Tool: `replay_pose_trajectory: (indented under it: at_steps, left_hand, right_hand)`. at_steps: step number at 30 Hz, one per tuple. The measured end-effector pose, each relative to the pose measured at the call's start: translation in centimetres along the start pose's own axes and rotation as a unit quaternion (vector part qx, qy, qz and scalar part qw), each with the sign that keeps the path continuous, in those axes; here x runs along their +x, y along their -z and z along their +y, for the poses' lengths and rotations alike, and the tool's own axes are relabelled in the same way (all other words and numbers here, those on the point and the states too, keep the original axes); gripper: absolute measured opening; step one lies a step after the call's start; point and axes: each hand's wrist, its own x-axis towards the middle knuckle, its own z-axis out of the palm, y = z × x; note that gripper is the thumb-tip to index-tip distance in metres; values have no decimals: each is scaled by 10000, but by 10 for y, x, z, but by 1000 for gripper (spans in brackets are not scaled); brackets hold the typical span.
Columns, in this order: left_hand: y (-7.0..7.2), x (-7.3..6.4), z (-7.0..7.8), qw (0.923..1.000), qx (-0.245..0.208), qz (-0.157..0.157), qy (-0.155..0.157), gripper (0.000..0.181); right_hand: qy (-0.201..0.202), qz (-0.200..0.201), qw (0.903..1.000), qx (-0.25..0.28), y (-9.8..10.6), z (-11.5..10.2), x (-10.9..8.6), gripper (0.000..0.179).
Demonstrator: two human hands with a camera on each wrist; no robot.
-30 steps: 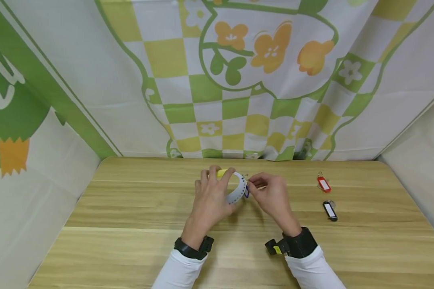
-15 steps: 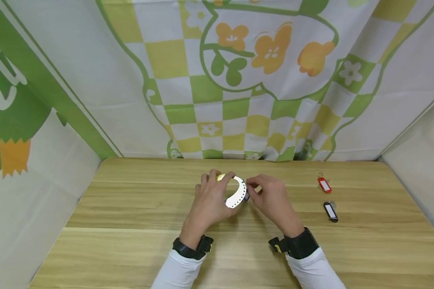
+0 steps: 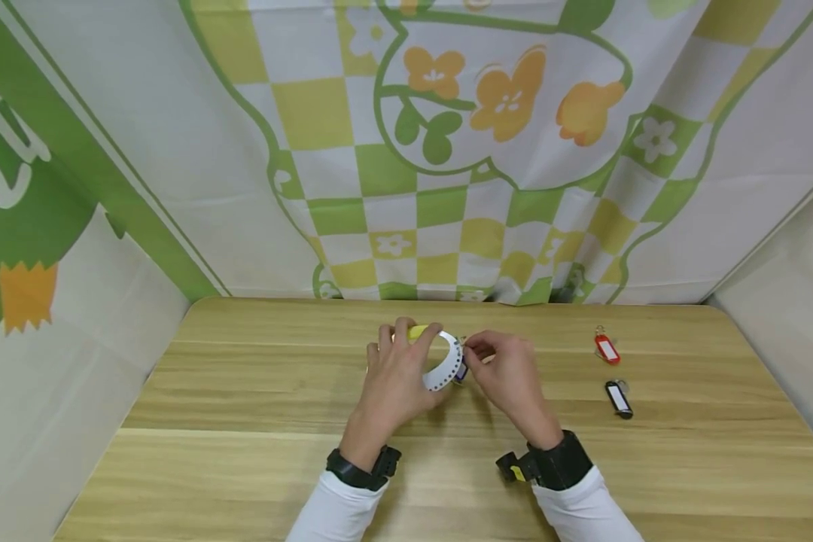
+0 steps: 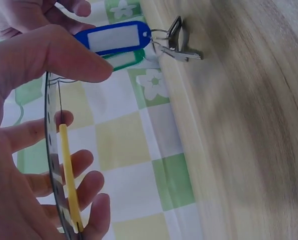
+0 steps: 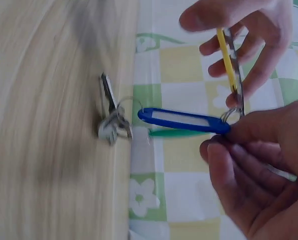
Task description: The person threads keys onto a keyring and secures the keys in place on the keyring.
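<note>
My left hand [image 3: 396,376] grips a white curved plate [image 3: 442,375] with a row of small holes and a yellow bar [image 3: 416,332]; its thumb presses one end. Beside the plate's holed edge, my right hand [image 3: 511,376] pinches the end of a blue key tag [image 5: 181,120], near small metal rings at the plate. Whether a ring passes through a hole is hard to see. Metal keys [image 4: 176,45] hang from the tag's other end. A green key tag [image 4: 126,60] hangs close behind the blue one, partly hidden by it.
To the right on the wooden table [image 3: 244,421] lie a red key tag [image 3: 607,349] and, nearer, a black key tag [image 3: 619,400]. A patterned curtain [image 3: 440,226] hangs along the table's back edge.
Both hands stay nearly in place. The plate has tilted a little and its bright glare has gone; the blue tag has shifted slightly by the plate's edge.
</note>
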Motion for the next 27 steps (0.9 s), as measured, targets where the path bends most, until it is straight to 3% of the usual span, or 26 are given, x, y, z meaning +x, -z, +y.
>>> replay_pose_trajectory:
  at_steps: [4,7,10,14,17,19,23,27]
  left_hand:
    - [1,-1,-1,9999,27,-133,11,92]
    - [2,-2,-2,9996,37,-268,36,93]
    - [2,-2,-2,9995,16,-326,51,93]
    - [2,-1,-1,9997,33,-249,35,92]
    - [0,-1,-1,9998,71,-171,18,91]
    - [0,-1,-1,9998,103,-150,22,91]
    - [0,-1,-1,9998,88,-147,43,92]
    - [1,-1,-2,9999,53,-149,27,92]
  right_hand:
    - [852,-121,9943,-622,1,0,-1,10]
    - [1201,-258,9884,-890,3,1,-1,12]
    - [922,-387,9920,-766,3,1,-1,10]
    - [-193,-565,9981,-126,2,1,-1,4]
    - [-925,-636,9928,419,2,1,0,5]
    - [-1174,-645,9886,683,3,0,0,6]
    - [-1053,-555,9905,691,3,0,0,5]
    - [-325,-427,9982,276,4,2,0,2]
